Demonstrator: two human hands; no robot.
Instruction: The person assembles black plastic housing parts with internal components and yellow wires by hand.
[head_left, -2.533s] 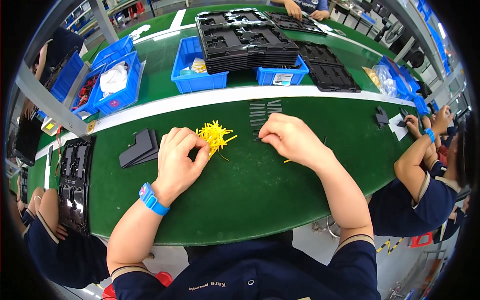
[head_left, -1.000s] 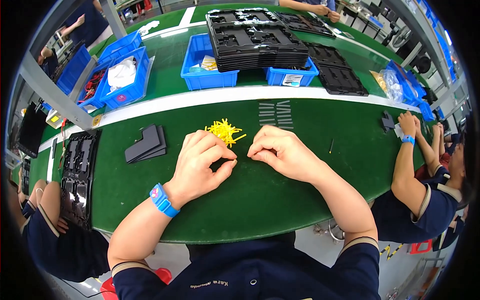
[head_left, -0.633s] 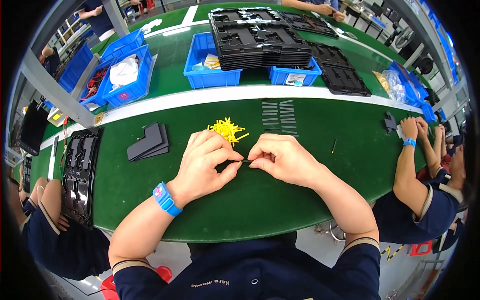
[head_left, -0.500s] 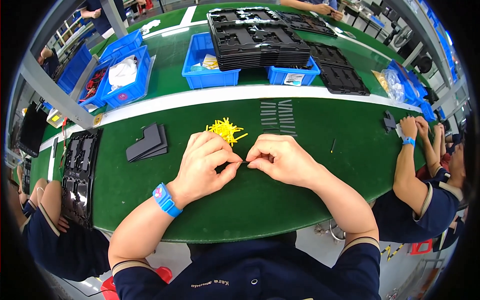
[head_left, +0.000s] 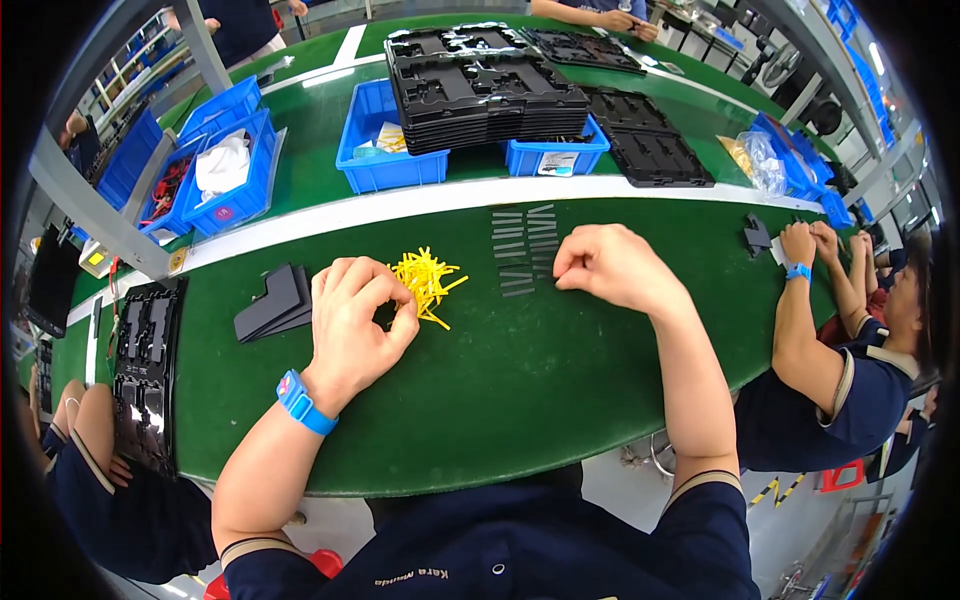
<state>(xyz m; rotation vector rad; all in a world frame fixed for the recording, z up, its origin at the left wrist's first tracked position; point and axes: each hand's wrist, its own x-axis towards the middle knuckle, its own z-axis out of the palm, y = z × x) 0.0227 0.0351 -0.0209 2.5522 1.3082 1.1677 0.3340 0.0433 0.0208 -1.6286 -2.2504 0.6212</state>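
Partly covered pile: yellow strips (head_left: 432, 280) heaped on the green tabletop (head_left: 480, 420); the left hand overlaps the heap's left edge in view, and single strips are hard to pick out.
Left hand (head_left: 352, 322): thumb and forefinger curl into a near ring, tips close together beside the heap; whether they touch it or pinch a strip, I cannot tell.
Right hand (head_left: 622, 268): thumb and forefinger drawn together, other fingers folded in; any small piece between the tips is hidden.
Dark strips (head_left: 510, 246): laid in two columns, just left of the right fingertips; the nearer ones are dim against the green.
Dark grey sheets (head_left: 275, 305): overlapping, left of the left hand; the top one covers much of those below.
Stacked black trays (head_left: 485, 85): raised beyond the strips, hiding parts of the left blue bin (head_left: 400, 174) and right blue bin (head_left: 590, 156), so their contents show only in part.
Lone black tray (head_left: 147, 375): near the table's left end, its recesses broken up by glare.
Right-hand co-worker (head_left: 815, 360): small and bent near the rim; what their hands hold is unclear.
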